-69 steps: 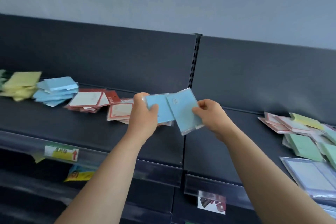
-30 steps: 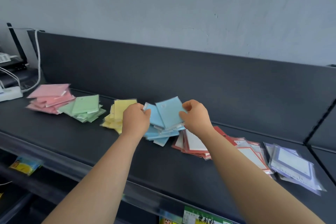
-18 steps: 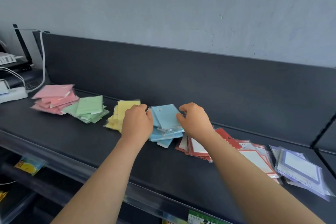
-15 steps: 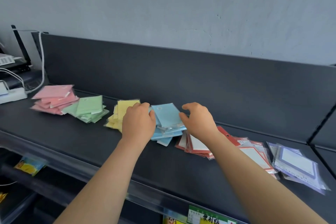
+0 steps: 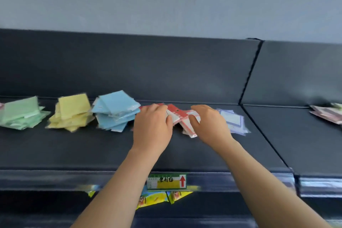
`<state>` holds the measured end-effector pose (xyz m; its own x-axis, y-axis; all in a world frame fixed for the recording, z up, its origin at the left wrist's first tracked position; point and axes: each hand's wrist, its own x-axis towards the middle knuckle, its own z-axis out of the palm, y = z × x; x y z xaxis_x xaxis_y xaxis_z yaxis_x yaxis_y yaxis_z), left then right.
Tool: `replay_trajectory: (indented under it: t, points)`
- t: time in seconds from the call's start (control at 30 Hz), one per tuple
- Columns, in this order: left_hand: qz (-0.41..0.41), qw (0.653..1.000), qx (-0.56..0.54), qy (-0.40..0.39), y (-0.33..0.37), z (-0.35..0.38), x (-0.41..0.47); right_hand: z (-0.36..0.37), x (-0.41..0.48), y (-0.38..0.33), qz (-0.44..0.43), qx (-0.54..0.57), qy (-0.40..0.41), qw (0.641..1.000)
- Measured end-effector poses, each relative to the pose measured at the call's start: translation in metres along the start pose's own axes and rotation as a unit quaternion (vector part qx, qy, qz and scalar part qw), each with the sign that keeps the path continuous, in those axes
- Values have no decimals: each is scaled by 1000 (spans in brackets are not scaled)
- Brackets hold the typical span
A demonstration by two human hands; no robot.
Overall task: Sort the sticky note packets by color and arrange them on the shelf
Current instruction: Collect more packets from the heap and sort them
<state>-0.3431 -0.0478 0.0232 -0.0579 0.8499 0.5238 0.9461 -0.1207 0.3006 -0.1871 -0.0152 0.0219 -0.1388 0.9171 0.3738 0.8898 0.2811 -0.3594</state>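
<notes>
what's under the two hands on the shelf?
Visible: red-bordered packets, fanned between left hand and right hand, both gripping them. Palms cover the rest of that pile, so its count is hidden.

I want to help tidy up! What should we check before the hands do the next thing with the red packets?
1. Left hand holds the red-bordered plastic-wrapped sticky note packets: ok.
2. Right hand holds them too: ok.
3. Red packets squared into one neat stack: not ok, they fan out.
4. Pile of plain blue packets beside them is all one colour: ok.
5. Purple-bordered packets kept apart from the red ones: cannot tell, the right hand hides the gap.
6. Loose heap of pinkish packets at the far right of the dark shelf sorted: not ok.
</notes>
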Motion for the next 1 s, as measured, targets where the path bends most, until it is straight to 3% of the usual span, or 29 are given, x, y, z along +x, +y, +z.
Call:
replay_trajectory:
  t: [0.3,0.57,0.83,1.0]
  points:
    - [86,994,-45,-46,117,55,-6,-55,-41,121,84,-43,16,995]
    - [98,985,-78,-122,253,123,-17,-118,-73,276,131,-134,4,982]
    - [93,972,-74,-204,359,181,-26,-170,-122,411,312,-210,-35,926]
    - [82,965,-70,-240,392,197,-26,-172,-122,423,240,-110,-52,963]
